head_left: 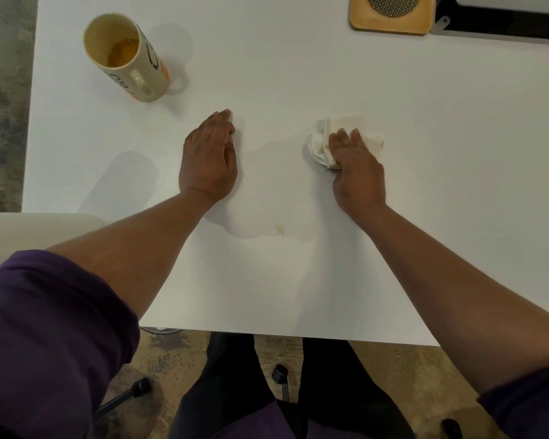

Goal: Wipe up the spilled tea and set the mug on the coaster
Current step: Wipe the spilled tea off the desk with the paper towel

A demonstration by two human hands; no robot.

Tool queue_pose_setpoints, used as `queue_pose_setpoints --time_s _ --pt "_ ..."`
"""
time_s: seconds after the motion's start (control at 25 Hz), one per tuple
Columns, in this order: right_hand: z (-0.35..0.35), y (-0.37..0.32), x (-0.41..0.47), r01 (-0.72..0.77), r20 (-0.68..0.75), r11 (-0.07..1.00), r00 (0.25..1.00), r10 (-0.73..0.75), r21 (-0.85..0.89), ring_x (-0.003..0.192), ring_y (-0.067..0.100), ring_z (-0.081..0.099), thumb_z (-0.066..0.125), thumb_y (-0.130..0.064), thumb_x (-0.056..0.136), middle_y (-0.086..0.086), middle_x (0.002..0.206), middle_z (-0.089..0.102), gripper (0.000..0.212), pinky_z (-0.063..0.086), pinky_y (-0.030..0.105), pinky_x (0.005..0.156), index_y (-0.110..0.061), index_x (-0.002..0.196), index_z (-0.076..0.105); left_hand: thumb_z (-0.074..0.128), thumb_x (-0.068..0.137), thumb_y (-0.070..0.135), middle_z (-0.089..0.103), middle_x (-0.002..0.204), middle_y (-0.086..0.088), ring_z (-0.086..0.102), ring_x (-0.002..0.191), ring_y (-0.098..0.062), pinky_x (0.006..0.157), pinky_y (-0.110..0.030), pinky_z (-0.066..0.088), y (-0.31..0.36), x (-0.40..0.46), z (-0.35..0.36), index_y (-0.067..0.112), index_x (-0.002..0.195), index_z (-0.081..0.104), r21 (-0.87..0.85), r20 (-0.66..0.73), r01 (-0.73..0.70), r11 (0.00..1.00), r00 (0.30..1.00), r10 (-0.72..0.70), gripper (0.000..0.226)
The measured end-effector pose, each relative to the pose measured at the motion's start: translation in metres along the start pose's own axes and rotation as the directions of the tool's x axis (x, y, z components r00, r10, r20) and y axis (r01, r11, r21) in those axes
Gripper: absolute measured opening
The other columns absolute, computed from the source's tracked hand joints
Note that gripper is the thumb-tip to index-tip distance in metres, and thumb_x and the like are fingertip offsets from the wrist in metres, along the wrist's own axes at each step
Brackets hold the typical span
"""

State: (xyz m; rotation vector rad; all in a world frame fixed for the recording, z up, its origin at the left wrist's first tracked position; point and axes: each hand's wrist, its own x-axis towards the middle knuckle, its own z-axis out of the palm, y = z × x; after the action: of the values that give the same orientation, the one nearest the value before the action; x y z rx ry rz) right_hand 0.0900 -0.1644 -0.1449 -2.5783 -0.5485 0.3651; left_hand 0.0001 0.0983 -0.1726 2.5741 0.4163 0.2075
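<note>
A cream mug [130,55] with dark and orange print stands upright at the far left of the white table [298,74], a little tea in its bottom. A faint wet spill [267,198] spreads between my hands, with a small brown stain near its front edge. My right hand [357,166] presses a crumpled, tea-stained paper towel [322,141] flat on the table at the spill's right side. My left hand [210,153] rests palm down on the table left of the spill, fingers together, holding nothing. The wooden coaster [392,25] with a mesh centre lies at the far right.
A dark flat device [514,23] lies beside the coaster at the table's far right corner. A cream chair back [29,236] sits at the left edge. Below the table's front edge are my legs and chair wheels on a mottled floor.
</note>
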Motion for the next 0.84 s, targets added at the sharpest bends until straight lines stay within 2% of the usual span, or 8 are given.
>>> queue_pose_setpoints --time_s 0.12,0.2,0.4,0.56,0.64,0.72,0.8,0.84 --pt "0.009 -0.019 -0.004 0.115 0.118 0.990 0.985 -0.124 0.083 0.148 0.029 0.033 0.052 0.014 0.083 0.011 0.152 0.047 0.062 0.032 0.031 0.113 -0.008 0.141 0.056 0.040 0.101 0.013 0.054 0.150 -0.006 0.044 0.143 -0.025 0.116 -0.044 0.035 0.001 0.000 0.001 0.007 0.117 0.060 0.005 0.001 0.011 1.000 1.000 -0.011 0.026" --pt "0.015 -0.032 -0.011 0.214 0.198 0.966 0.950 -0.240 0.144 0.146 0.031 0.035 0.054 0.014 0.083 0.013 0.149 0.049 0.058 0.034 0.034 0.113 -0.007 0.137 0.059 0.041 0.102 0.013 0.054 0.150 -0.006 0.044 0.144 -0.024 0.116 -0.044 0.035 0.002 -0.001 0.001 0.008 0.117 0.060 0.009 0.001 0.015 1.000 1.000 -0.015 0.026" --pt "0.022 -0.044 -0.040 0.392 0.362 0.889 0.814 -0.455 0.237 0.144 0.031 0.039 0.059 0.004 0.092 0.014 0.144 0.055 0.040 0.025 0.023 0.111 -0.006 0.130 0.065 0.041 0.101 0.012 0.056 0.148 -0.008 0.046 0.143 -0.026 0.115 -0.046 0.036 0.001 0.000 0.000 0.006 0.121 0.060 0.021 0.002 0.008 1.000 1.000 -0.008 0.028" --pt "0.012 -0.031 -0.056 0.505 0.401 0.799 0.692 -0.601 0.326 0.134 0.038 0.050 0.059 0.004 0.090 0.017 0.127 0.068 0.029 0.032 0.030 0.111 -0.001 0.114 0.074 0.040 0.101 0.013 0.056 0.148 -0.008 0.046 0.143 -0.025 0.115 -0.044 0.036 0.003 -0.001 0.000 0.006 0.122 0.060 0.034 0.002 0.011 0.999 1.000 -0.011 0.030" --pt "0.004 -0.020 -0.063 0.496 0.444 0.795 0.660 -0.606 0.348 0.132 0.036 0.053 0.061 0.007 0.086 0.016 0.120 0.071 0.027 0.038 0.036 0.111 0.000 0.107 0.077 0.040 0.101 0.013 0.056 0.147 -0.007 0.045 0.143 -0.025 0.115 -0.043 0.035 0.002 -0.002 0.000 0.006 0.123 0.060 0.032 0.001 0.008 0.999 1.000 -0.008 0.030" --pt "-0.006 -0.003 -0.068 0.425 0.516 0.833 0.655 -0.553 0.353 0.132 0.031 0.054 0.066 0.013 0.079 0.012 0.118 0.073 0.029 0.045 0.043 0.108 -0.001 0.101 0.079 0.039 0.101 0.013 0.055 0.149 -0.007 0.044 0.143 -0.024 0.115 -0.043 0.035 0.002 -0.002 0.000 0.007 0.122 0.059 0.034 0.004 0.012 0.999 1.000 -0.012 0.029" --pt "-0.016 0.013 -0.070 0.318 0.517 0.876 0.714 -0.472 0.362 0.126 0.027 0.060 0.065 0.020 0.071 0.011 0.112 0.075 0.035 0.049 0.044 0.104 -0.002 0.094 0.080 0.039 0.101 0.014 0.055 0.149 -0.007 0.044 0.143 -0.025 0.115 -0.044 0.036 0.002 -0.002 0.000 0.008 0.123 0.058 0.035 0.009 0.010 0.999 1.000 -0.010 0.030" --pt "-0.019 0.019 -0.071 0.211 0.486 0.895 0.779 -0.397 0.393 0.121 0.025 0.064 0.061 0.024 0.069 0.011 0.108 0.076 0.040 0.050 0.045 0.103 -0.002 0.093 0.079 0.039 0.101 0.013 0.054 0.149 -0.007 0.044 0.143 -0.025 0.115 -0.045 0.035 0.002 -0.003 0.000 0.008 0.122 0.058 0.036 0.010 0.005 0.999 1.000 -0.005 0.029"
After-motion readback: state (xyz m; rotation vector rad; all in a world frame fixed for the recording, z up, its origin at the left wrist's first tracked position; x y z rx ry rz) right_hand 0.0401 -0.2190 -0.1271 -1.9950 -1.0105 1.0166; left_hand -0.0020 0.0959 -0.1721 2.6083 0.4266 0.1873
